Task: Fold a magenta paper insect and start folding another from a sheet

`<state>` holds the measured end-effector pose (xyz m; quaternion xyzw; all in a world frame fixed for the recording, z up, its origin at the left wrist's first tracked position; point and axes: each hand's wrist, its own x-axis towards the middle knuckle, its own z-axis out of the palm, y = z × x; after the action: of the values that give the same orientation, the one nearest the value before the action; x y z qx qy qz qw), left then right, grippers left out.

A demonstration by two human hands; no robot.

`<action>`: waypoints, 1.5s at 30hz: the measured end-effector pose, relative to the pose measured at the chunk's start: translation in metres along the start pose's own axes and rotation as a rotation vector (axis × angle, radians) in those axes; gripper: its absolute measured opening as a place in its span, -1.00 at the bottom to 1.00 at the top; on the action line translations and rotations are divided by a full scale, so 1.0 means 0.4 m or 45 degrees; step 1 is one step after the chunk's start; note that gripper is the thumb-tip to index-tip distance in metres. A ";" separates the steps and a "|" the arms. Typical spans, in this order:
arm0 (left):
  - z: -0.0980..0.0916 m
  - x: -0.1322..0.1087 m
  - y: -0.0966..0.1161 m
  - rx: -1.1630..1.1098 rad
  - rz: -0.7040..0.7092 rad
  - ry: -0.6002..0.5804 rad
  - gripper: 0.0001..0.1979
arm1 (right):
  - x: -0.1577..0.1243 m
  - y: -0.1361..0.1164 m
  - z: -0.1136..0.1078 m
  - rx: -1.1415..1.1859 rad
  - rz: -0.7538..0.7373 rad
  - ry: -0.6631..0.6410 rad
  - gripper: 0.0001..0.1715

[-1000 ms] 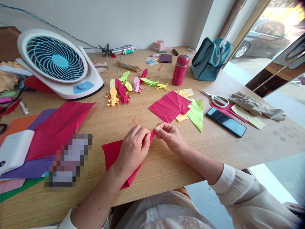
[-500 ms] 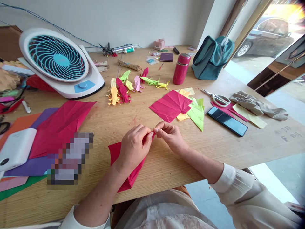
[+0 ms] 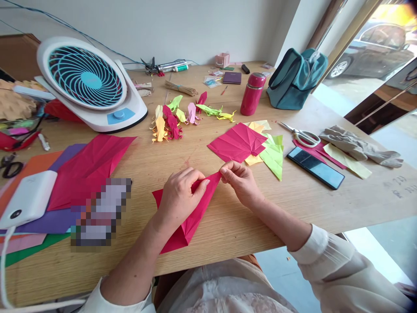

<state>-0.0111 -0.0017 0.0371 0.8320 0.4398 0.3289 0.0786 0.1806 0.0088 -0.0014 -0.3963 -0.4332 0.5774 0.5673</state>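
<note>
Because the right hand (image 3: 239, 180) holds the red sheet (image 3: 193, 217) by only a narrow corner, a strong pull there could, I think, tear the paper or make a crooked crease. The sheet is at the lower centre of the frame, partly folded. The right hand is closed in a tight pinch; the left hand (image 3: 180, 191) is curled over the sheet with its thumb on the paper, and it seems to grip also, although some fingertips are hidden. If the two hands pull unequally, the fold may drift to one side. The wide lower end, near the front edge of the tabletop (image 3: 241, 232), is not pinched, so it may spring open. The fan (image 3: 91, 80) at upper left could also disturb the paper if it runs; this I cannot tell.
</note>
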 end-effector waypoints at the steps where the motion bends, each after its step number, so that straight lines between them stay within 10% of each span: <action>1: -0.003 0.000 -0.002 0.003 0.003 0.001 -0.83 | 0.001 0.001 -0.002 0.013 -0.003 0.004 -0.57; 45: -0.085 -0.001 -0.090 -0.398 -0.547 -0.227 -0.72 | 0.019 -0.015 -0.053 0.092 -0.097 0.136 -0.67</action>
<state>-0.0567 0.0142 0.0482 0.7231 0.5413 0.2941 0.3123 0.2022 0.0173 -0.0019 -0.3890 -0.3959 0.5487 0.6251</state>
